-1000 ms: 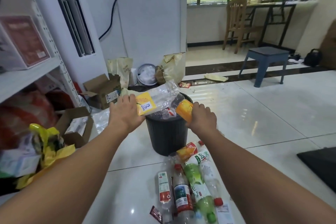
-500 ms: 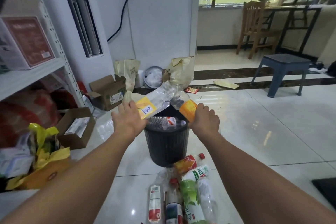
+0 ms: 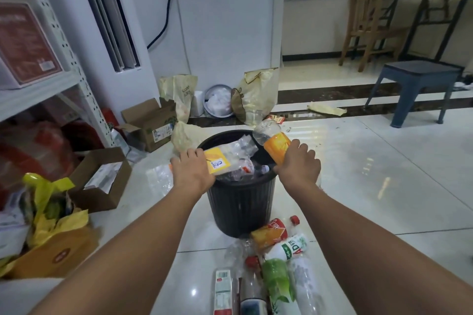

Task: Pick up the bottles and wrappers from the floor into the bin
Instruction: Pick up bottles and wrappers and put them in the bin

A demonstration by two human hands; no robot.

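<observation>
A black ribbed bin [image 3: 240, 202] stands on the white tiled floor in front of me, with crushed clear bottles inside. My left hand [image 3: 193, 172] grips a clear bottle with a yellow label [image 3: 225, 160], lying across the bin's left rim. My right hand [image 3: 298, 167] grips a clear bottle with an orange label [image 3: 273, 142], tilted over the bin's right rim. Several more bottles [image 3: 277, 271] lie on the floor just before the bin, among them a green-labelled one and an orange-labelled one [image 3: 268, 234].
Open cardboard boxes [image 3: 102, 181] and a yellow bag [image 3: 53, 212] sit by a white shelf rack at left. Paper bags [image 3: 258, 96] and a bowl lean against the wall behind the bin. A blue stool [image 3: 417, 89], wooden chair and desk stand at right. A wrapper [image 3: 326, 110] lies near the stool.
Both hands have lowered their bottles toward the bin's opening. The yellow-labelled bottle now lies on the rim, and the view has moved closer to the bin.
</observation>
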